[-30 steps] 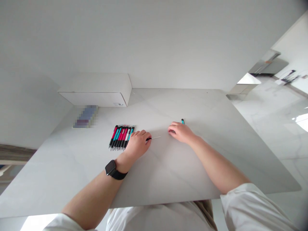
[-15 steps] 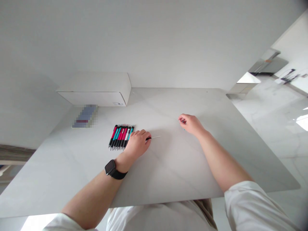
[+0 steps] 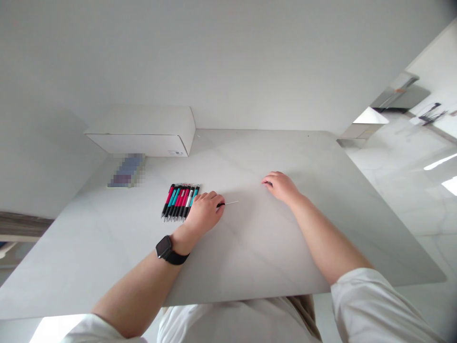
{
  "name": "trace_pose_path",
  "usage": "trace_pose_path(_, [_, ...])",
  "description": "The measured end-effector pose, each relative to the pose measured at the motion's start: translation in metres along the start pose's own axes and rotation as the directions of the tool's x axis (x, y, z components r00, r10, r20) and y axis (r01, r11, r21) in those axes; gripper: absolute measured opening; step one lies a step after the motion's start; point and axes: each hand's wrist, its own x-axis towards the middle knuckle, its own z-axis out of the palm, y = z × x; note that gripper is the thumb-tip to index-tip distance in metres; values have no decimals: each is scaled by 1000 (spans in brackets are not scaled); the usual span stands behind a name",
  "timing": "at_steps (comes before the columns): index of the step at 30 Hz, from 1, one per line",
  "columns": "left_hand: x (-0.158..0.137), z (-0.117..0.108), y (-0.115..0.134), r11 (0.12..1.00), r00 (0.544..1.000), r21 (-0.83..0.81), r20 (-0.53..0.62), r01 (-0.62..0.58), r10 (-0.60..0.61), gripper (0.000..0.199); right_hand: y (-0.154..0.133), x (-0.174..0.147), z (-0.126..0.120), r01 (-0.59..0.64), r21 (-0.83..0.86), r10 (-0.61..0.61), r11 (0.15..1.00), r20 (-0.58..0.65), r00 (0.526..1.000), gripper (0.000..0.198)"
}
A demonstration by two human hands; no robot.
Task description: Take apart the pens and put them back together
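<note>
My left hand (image 3: 206, 211) is closed around a pen's black grip part, and a thin white refill (image 3: 232, 203) sticks out of it to the right. Under and beside that hand lies a row of several click pens (image 3: 179, 202) in red, teal and white, with black grips and their tips toward me. Out to the right, my right hand (image 3: 282, 186) rests low over the table with thumb and fingers pinched together. What it holds is hidden behind the fingers; only a small dark bit shows.
A long white box (image 3: 143, 143) stands against the wall at the back left. In front of it lies a blurred bluish packet (image 3: 126, 170). The pale marble-look table (image 3: 250, 257) ends close to my body, and its right edge drops to the floor.
My right hand has shifted slightly left and turned, so the red and teal bits seen at its fingers are now hidden. The left hand has stayed in place with the pen part.
</note>
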Motion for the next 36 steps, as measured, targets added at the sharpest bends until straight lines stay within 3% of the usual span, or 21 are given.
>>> trace_pose_path(7, [0,0,0,1000,1000,-6,-2,-4,4,12,-2,-2,-3,-3,24,3,1000,-32,999,22])
trace_pose_path(13, [1,-1,0,1000,1000,-18,4,-13,13,11,-18,-3,-25,-97,187,135,978,-203,970,25])
trace_pose_path(16, [2,-2,2,997,1000,-68,-15,-20,19,12,-39,-6,-26,-103,362,146,927,-92,985,24])
trace_pose_path(20, [2,-6,6,980,997,-189,-59,-56,46,13,-73,-9,-9,-181,585,84,791,189,978,32])
trace_pose_path(23, [2,-8,9,962,995,-261,-80,-75,56,14,-91,-8,6,-242,713,50,659,279,959,29])
trace_pose_path(31, [1,-10,11,914,994,-396,-100,-87,51,20,-96,-6,15,-370,896,79,245,362,929,32])
trace_pose_path(36, [2,-12,12,907,993,-416,-116,-64,17,17,-90,-5,12,-349,932,201,99,325,924,33])
